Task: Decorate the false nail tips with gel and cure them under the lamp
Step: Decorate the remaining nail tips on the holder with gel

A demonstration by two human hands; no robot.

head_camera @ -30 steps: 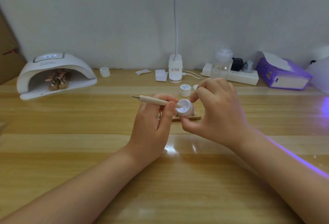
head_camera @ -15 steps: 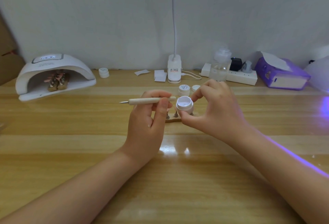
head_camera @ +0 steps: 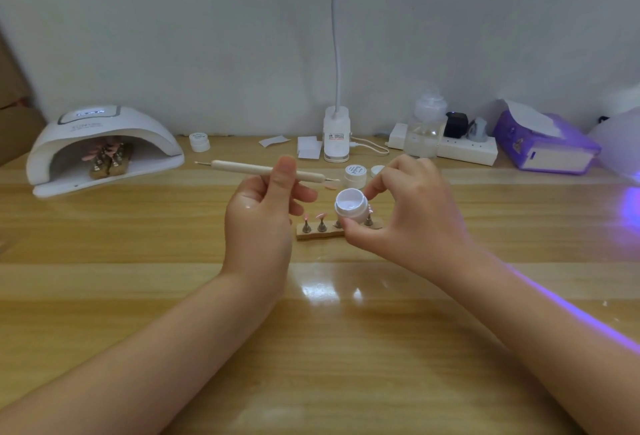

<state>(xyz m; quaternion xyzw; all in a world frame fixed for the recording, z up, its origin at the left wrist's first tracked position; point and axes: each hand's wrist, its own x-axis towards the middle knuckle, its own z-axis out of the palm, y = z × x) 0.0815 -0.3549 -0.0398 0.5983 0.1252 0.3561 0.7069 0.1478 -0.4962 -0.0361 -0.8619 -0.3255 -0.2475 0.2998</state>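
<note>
Fingers [head_camera: 287,171] of left hand [head_camera: 259,223] curled round dotting tool [head_camera: 266,168], held level, tips toward 9 and 3 o'clock. Fingers of right hand [head_camera: 408,216] pinching open gel pot [head_camera: 350,206], tilted toward viewer, just above nail-tip stand [head_camera: 320,228] at tabletop [head_camera: 138,279] centre. Pink tips upright on stand pegs. Curing lamp [head_camera: 104,147] at 10 o'clock, second stand inside. Closed pot [head_camera: 355,175] at 12 o'clock.

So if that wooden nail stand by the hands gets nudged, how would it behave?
The nail stand is a low flat strip on smooth table, so it would probably slide, not tip. It looks light. The nail tips perch on thin pegs and could shake loose.
</note>
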